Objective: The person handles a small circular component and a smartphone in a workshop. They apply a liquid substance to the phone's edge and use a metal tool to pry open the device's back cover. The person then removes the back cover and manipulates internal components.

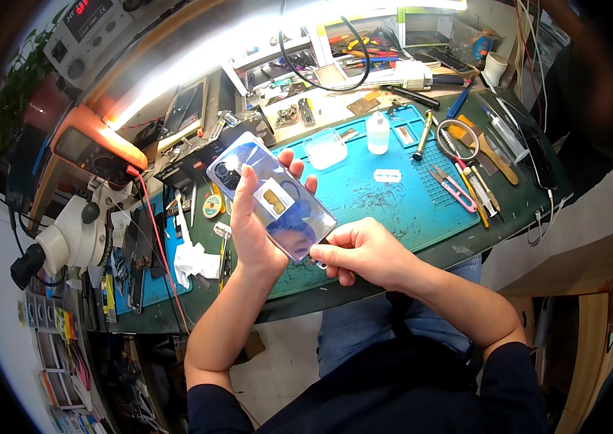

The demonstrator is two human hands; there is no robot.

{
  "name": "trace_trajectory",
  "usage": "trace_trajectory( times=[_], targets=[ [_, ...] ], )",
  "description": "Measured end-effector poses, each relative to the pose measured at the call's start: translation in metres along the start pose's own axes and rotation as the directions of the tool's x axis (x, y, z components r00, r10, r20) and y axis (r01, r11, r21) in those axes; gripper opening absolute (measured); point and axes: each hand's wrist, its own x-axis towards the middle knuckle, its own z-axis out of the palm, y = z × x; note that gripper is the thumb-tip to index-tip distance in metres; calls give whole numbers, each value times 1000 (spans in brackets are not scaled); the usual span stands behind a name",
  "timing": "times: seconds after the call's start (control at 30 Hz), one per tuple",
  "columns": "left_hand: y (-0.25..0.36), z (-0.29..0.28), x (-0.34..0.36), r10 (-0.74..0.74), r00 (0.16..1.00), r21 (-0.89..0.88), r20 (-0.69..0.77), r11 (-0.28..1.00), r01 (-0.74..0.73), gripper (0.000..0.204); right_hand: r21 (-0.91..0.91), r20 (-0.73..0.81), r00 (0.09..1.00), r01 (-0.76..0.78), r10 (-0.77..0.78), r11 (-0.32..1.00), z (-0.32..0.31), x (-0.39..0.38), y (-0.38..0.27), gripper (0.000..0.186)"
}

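A smartphone (293, 199) with a glossy blue-violet back lies tilted in my left hand (257, 235). The thumb presses on its back near the camera bump, and the other fingers wrap behind the far edge. A pale square with a brown patch sits on the middle of the phone's back. At the phone's lower right corner, my right hand (364, 252) is closed in a pinch. A small pale bit shows under those fingertips, too little to name. Beneath both hands spreads a blue work mat (408, 210).
On the mat stand a clear bottle (377, 134), an open plastic box (325, 149) and a razor blade (387, 176). Pink-handled scissors (454, 189), a tape roll (457, 139) and a brush (491, 152) lie right. An orange multimeter (96, 148) and a white microscope (75, 231) stand left.
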Motion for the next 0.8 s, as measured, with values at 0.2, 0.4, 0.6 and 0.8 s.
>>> trace_trajectory(
  times=[0.2, 0.4, 0.6, 0.8],
  targets=[
    [-1, 0, -2, -26, 1000, -11, 16, 1000, 26, 53, -14, 12, 1000, -13, 13, 1000, 0, 1, -1, 29],
    [-2, -1, -3, -28, 1000, -9, -9, 1000, 28, 55, -28, 19, 999, -34, 35, 999, 0, 1, -3, 30],
    [-3, -2, -5, -51, 998, 10, -30, 999, 51, 57, -38, 26, 998, -50, 51, 998, 0, 2, -5, 30],
    [-5, -2, -4, 7, 999, 30, -44, 1000, -6, 55, -10, 57, 997, -53, 53, 999, -2, 3, -5, 30]
  ],
)
